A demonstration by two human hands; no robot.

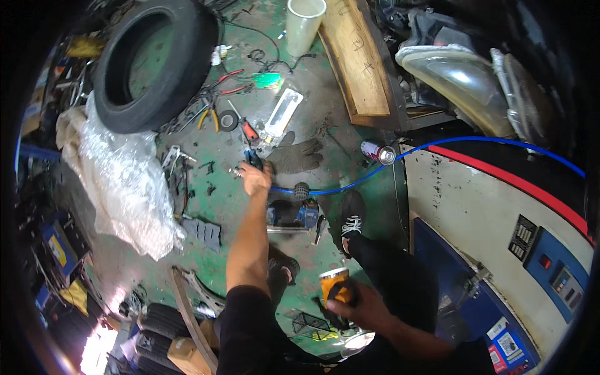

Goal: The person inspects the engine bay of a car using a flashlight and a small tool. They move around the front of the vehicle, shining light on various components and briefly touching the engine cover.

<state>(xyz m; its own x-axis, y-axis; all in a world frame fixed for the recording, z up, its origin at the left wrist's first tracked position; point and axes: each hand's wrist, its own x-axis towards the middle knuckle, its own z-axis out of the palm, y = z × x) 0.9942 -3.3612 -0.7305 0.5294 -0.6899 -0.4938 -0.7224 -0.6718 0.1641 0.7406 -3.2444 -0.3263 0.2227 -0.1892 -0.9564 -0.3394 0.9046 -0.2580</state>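
Observation:
Reaching forward over the floor, my left hand (256, 179) is closed around a dark hand tool with a blue part (252, 160). A blue hose (350, 185) runs up to that hand from the right. Close beside it are a grey work glove (299, 156) and a red-handled screwdriver (249, 130). Low and nearer to me, my right hand (365, 307) grips an orange cylindrical thing (333, 281) with a pale rim and a black part; its exact kind is unclear. A spray can (378, 152) lies to the right, by the hose.
A tyre (115, 72) and bubble wrap (134, 181) occupy the left. Pliers (209, 119), a tape roll (229, 120) and a white tray (284, 112) lie ahead. A white bucket (305, 31) and headlamps (447, 78) are at the back. A blue-and-white machine (487, 212) borders the right.

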